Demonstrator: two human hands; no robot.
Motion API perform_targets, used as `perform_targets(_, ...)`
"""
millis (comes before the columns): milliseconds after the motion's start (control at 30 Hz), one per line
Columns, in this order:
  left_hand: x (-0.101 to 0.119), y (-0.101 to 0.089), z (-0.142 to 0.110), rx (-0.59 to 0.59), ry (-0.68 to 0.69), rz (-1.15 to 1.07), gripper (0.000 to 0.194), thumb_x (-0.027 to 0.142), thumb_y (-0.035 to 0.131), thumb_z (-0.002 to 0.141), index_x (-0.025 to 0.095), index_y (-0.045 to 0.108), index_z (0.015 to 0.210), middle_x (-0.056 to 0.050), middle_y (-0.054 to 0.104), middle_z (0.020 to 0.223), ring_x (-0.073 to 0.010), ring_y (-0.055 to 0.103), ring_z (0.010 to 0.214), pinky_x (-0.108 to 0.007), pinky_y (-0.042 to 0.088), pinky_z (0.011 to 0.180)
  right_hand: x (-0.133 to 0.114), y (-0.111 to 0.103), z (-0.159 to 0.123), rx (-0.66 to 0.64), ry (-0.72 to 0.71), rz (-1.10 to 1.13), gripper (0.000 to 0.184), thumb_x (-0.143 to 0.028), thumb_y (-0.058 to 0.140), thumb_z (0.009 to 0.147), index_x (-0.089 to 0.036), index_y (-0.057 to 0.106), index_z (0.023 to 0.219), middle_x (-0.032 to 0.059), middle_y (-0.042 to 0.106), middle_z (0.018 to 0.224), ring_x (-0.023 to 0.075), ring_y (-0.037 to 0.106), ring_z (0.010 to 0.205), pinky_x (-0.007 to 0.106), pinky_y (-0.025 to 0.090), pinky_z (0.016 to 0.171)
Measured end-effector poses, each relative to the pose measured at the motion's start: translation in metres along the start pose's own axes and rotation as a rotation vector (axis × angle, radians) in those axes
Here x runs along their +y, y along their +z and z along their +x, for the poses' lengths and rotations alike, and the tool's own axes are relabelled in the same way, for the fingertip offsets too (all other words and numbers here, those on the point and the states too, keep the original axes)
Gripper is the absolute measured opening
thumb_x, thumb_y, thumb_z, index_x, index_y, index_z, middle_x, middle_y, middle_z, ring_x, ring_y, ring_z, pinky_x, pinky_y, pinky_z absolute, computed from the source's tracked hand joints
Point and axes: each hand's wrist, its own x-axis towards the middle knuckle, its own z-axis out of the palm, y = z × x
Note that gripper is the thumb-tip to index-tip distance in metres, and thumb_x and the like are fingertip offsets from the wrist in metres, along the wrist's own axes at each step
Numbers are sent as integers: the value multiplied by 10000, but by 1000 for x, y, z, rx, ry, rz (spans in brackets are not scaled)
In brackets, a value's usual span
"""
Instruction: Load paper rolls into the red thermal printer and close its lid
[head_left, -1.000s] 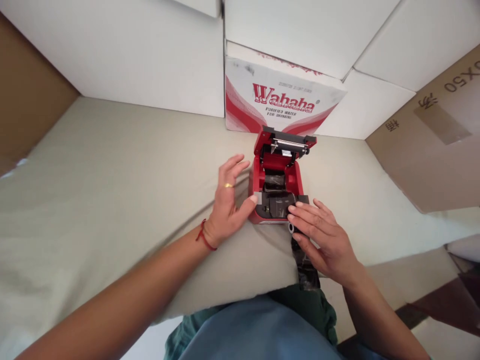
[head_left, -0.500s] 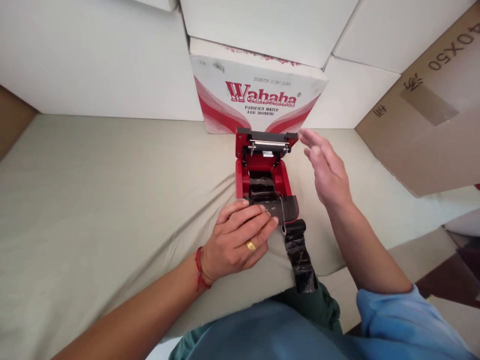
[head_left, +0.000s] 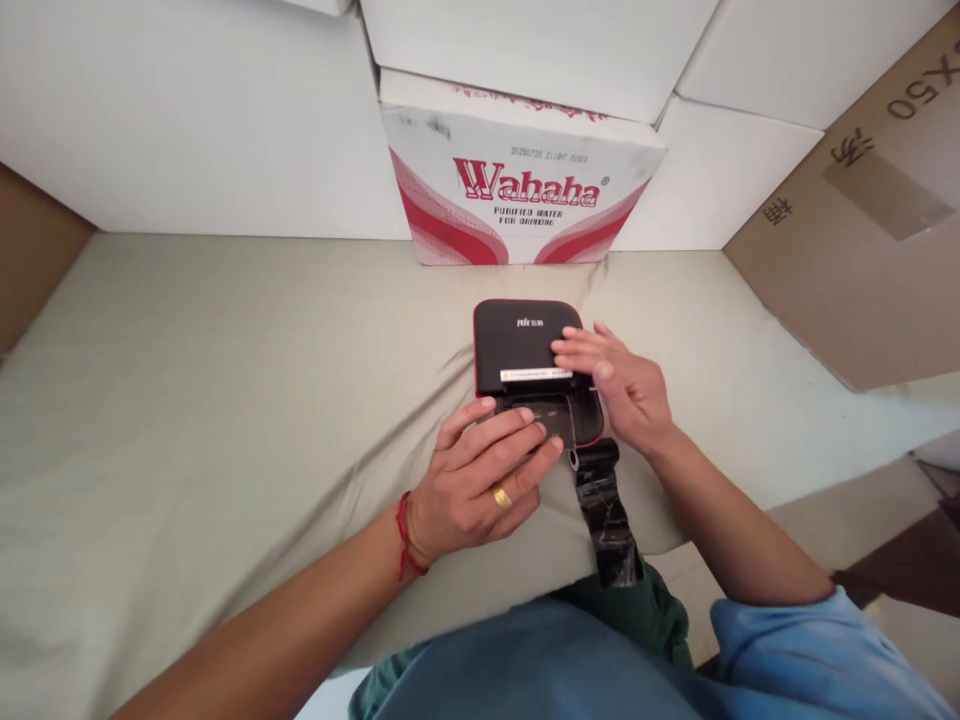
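A small red printer (head_left: 525,345) with a black lid lies closed on a pale green cloth. My right hand (head_left: 619,385) rests flat on the lid's right side, fingers stretched out. My left hand (head_left: 476,480), with a gold ring and a red thread at the wrist, lies on the printer's front edge, fingers extended over the black front panel. A strip of black ribbon (head_left: 604,505) on a small roll hangs out of the printer's front, down over the cloth's edge toward my lap.
A red and white Wahaha water carton (head_left: 525,185) stands just behind the printer. White boxes (head_left: 187,110) wall the back. A brown cardboard box (head_left: 862,220) leans at the right, another brown one (head_left: 30,240) at the far left. The cloth (head_left: 225,400) spreads wide to the left.
The printer's lid, open before, is now shut. My right hand came down from the raised lid and lies on the closed top. My left hand stayed on the front edge.
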Motion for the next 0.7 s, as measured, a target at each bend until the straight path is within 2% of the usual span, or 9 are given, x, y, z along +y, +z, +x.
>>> perform_targets(133,-19,-10,-3,83,-93,16,558,300,632,1084,296,672,1640,-61,872,1393,-257,746,1476,-475,436,1433,10,6,-15,9,-62,2,436,-507,505,1238,-354,891,1371,48,883,1452,276,752,1523,599,513,1378)
perform_targets(200,-33,-15,-3,42,-238,-21,543,327,549,1133,303,652,1666,-82,823,1530,-289,690,1577,-548,410,1451,13,9,-15,19,-73,19,452,-505,482,1245,-362,891,1371,38,886,1444,269,760,1512,594,521,1374)
perform_targets(267,-45,-16,-3,-36,-323,-106,484,305,460,1171,335,734,1570,-57,846,1496,-293,733,1531,-603,397,1454,13,10,-15,26,-82,29,468,-513,464,1247,-367,893,1364,31,892,1430,266,771,1495,592,529,1367)
perform_targets(367,-54,-12,-6,-28,-349,-190,452,293,438,1186,332,810,1439,-50,879,1419,-287,794,1444,-617,445,1418,12,10,-14,23,-85,10,494,-506,436,1250,-361,900,1337,29,903,1400,264,785,1474,589,529,1365)
perform_targets(433,-55,-8,-8,12,-335,-199,415,288,474,1180,324,817,1410,-60,887,1382,-291,802,1428,-607,498,1372,12,9,-14,6,-86,-22,506,-493,421,1253,-351,903,1317,32,907,1389,261,795,1459,580,522,1369)
perform_targets(533,-53,-7,-7,6,-348,-228,353,252,558,1153,328,803,1396,-64,879,1366,-291,797,1416,-585,576,1294,13,8,-14,-13,-111,-63,489,-441,422,1253,-324,889,1338,46,904,1399,258,797,1454,562,525,1359)
perform_targets(633,-52,-9,-4,-24,-445,-311,284,244,631,1131,337,804,1336,-52,854,1346,-276,766,1412,-550,622,1242,13,9,-17,-16,-183,-99,459,-410,448,1238,-287,848,1426,79,884,1448,264,773,1484,550,517,1358)
perform_targets(700,-53,-10,-2,-33,-530,-388,228,287,674,1119,346,813,1289,-44,825,1332,-267,736,1419,-537,594,1287,12,12,-21,-24,-260,-138,466,-438,478,1223,-269,809,1504,99,863,1492,277,751,1507,561,467,1395)
